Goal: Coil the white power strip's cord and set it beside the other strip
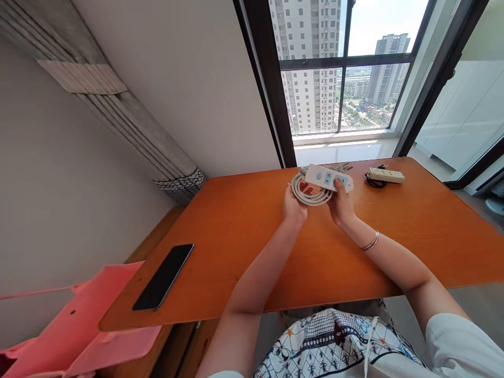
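Both forearms are bare from the bottom edge of the frame up to the left hand point(294, 209) and the right hand point(342, 206) near the middle. A thin silver bangle point(370, 242) circles the right wrist, and a short white sleeve point(460, 341) shows at the lower right corner. At bottom centre lies a white garment point(334, 341) printed with dark checks and small flowers.

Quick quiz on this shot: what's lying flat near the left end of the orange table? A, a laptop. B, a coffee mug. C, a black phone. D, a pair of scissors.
C: a black phone lies flat near the left end of the orange table, away from the left hand and right hand, which hold a white power strip and its coiled cord.
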Tool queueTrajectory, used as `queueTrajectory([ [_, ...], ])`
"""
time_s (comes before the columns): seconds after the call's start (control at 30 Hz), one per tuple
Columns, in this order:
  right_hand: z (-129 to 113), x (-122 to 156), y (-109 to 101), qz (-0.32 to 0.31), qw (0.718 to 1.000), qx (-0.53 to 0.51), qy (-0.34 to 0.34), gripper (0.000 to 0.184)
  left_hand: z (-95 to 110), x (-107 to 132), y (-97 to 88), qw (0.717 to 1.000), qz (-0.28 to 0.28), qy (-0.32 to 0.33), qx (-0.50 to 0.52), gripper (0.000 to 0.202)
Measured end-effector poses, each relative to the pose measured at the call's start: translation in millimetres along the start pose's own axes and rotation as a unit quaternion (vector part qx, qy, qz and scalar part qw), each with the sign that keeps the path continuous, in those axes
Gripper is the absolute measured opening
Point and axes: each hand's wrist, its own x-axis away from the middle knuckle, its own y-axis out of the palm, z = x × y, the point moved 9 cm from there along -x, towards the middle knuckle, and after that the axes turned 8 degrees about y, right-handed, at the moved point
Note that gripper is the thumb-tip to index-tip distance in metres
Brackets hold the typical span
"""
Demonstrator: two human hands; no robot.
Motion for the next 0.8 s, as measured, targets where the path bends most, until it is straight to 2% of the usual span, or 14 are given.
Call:
queueTrajectory([
  [0.1, -18, -11, -31, 0.029, 0.998, 0.050, 0.010, 0.045, 1, -6, -6.8, 1.000, 0.013, 0.003, -0.015, 0.021],
  [0.17, -35, -12, -64, 0.060, 0.994, 0.088, 0.019, 0.044, 4, -9, -9.1, 1.000, 0.011, 0.004, -0.020, 0.012],
  [0.27, -66, -1, -131, 0.130, 0.979, 0.149, 0.038, 0.036, 6, -10, -4.9, 1.000, -0.022, -0.009, -0.020, 0.006],
  [0.37, -101, 19, -208, 0.251, 0.943, 0.210, 0.059, 0.023, 2, -7, -1.7, 0.999, -0.033, -0.033, -0.018, 0.006],
  [0.47, -126, 38, -264, 0.316, 0.909, 0.254, 0.099, 0.017, -7, -4, 1.0, 0.997, -0.042, -0.055, -0.023, 0.007],
  [0.57, -134, 47, -287, 0.323, 0.904, 0.244, 0.136, 0.015, -14, -2, 2.8, 0.996, -0.058, -0.064, -0.037, 0.004],
  [0.7, -136, 42, -285, 0.306, 0.916, 0.227, 0.129, 0.019, -21, -3, 0.6, 0.994, -0.058, -0.076, -0.057, 0.004],
  [0.8, -135, 34, -282, 0.315, 0.912, 0.232, 0.125, 0.017, -23, -3, -0.9, 0.993, -0.057, -0.085, -0.065, 0.004],
])
